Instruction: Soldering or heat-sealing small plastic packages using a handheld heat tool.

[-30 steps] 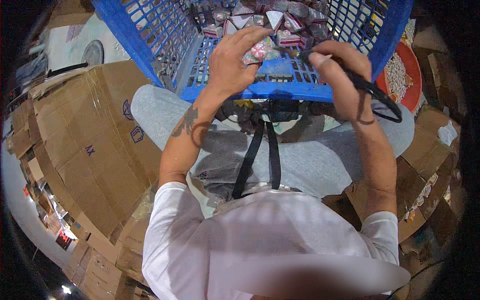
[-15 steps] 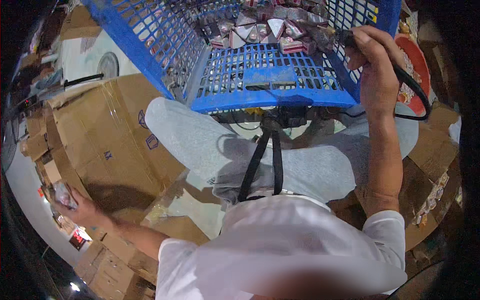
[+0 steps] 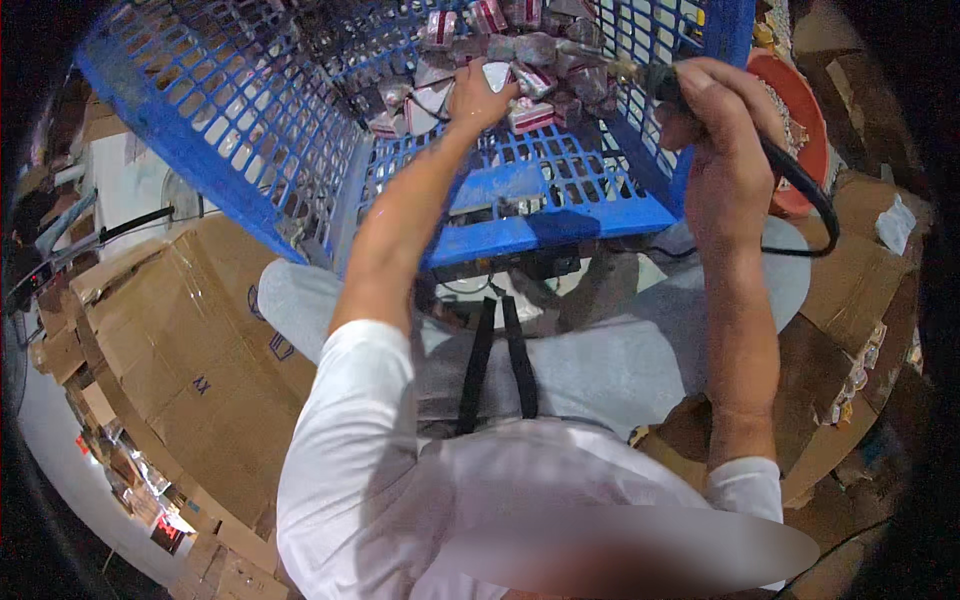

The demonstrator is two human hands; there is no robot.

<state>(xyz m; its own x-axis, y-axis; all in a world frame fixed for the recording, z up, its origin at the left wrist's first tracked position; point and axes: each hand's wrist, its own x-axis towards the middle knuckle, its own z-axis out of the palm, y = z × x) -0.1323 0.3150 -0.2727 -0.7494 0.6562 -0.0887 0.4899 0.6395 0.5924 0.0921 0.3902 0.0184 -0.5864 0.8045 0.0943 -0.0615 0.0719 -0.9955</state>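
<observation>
Inside the blue plastic crate (image 3: 600, 220), my left hand (image 3: 478, 100) reaches onto a pile of small wrapped packets (image 3: 535, 115). Its fingers and thumb close around a white wedge-shaped packet (image 3: 497, 75), which shows between them. Neighbouring packets are wedge-like or boxy, in clear film with dark red and white parts. My right hand (image 3: 735, 130) grips a corded tool (image 3: 662, 85) by its black handle at the crate's right wall. The tool's thin shaft points left over the pile, and its black cable loops behind my wrist.
A red-orange basin (image 3: 790, 100) with small pale pieces stands right of the crate. Flattened cardboard (image 3: 180, 350) lies to the left, with more cardboard (image 3: 830, 290) on the right. A scrap of clear plastic (image 3: 895, 225) rests there. Black straps (image 3: 478, 365) hang over my lap.
My left hand has swung from the boxes at the far left, where it was at a clear-wrapped item, into the crate. My right hand keeps the tool. The view has shifted slightly.
</observation>
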